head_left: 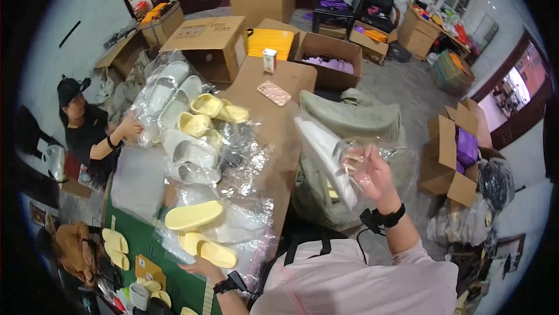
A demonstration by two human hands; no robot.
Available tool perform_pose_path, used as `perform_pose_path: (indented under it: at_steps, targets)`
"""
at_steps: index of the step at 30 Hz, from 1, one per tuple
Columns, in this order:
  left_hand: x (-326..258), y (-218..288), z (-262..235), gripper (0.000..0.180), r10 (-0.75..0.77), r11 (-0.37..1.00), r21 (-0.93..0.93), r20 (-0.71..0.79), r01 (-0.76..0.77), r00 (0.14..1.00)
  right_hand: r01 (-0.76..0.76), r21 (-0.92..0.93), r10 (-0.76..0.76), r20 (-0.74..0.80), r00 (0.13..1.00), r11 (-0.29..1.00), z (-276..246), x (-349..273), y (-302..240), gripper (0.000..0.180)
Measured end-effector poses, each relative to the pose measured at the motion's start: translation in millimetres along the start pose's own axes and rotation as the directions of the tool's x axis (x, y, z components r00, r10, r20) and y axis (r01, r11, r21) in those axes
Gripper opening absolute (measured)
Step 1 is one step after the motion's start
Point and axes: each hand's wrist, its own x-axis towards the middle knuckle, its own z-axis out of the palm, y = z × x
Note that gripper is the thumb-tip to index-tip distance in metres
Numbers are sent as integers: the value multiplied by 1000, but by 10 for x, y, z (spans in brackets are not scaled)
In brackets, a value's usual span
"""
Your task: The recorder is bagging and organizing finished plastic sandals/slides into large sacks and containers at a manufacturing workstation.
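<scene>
My left hand [202, 268] is at the table's near side, fingers stretched out, close beside a yellow slipper [218, 253]. That slipper and another yellow slipper [194, 216] lie on clear plastic bags [247, 222]. Off the table's right side, my right hand [375, 175] is raised with its fingers curled in a clear plastic bag [387, 151]. Beside those fingers a flat white thing [325, 155] stands tilted; its kind is unclear. Farther up the table, bagged grey slippers [169, 94] and yellow slippers [195, 123] are heaped.
At the left, another person's hand [131, 126] touches the heap. A patterned phone [273, 93] and a small white box [269, 60] lie on the brown tabletop [297, 76]. Grey-green sacks [355, 114] stand right of the table. Cardboard boxes [442, 158] stand around the room.
</scene>
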Motion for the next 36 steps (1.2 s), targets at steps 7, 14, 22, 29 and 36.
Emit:
perform_pose_path:
  at_steps: [7,14,22,29,36]
  targets:
    - [-921,384,494,70,512,435,92,793,-896,330,177,-82,-187,-139,972,981,-110,-104,-356,22]
    - [-1304,85,796,52,-591,33,-80,802,-996,-84,292,29,-274,-268,924,956,-550,-343,-594,23]
    - [-1883,-362,1160,50,-398,244,-556,690,-794,-605,375,-168,-409,-264,874,911,-656,-480,-753,24]
    - [-2848,-976,1440,60,-475,331,-716,437,-615,-764,326,-323,-455,-519,724,888,-923,-1060,-766,21]
    - [-2733,-2296,1921,48,-422,-180,-826,555,-534,-717,223,-309,-378,-679,630,925,-1019,-1486,-732,23]
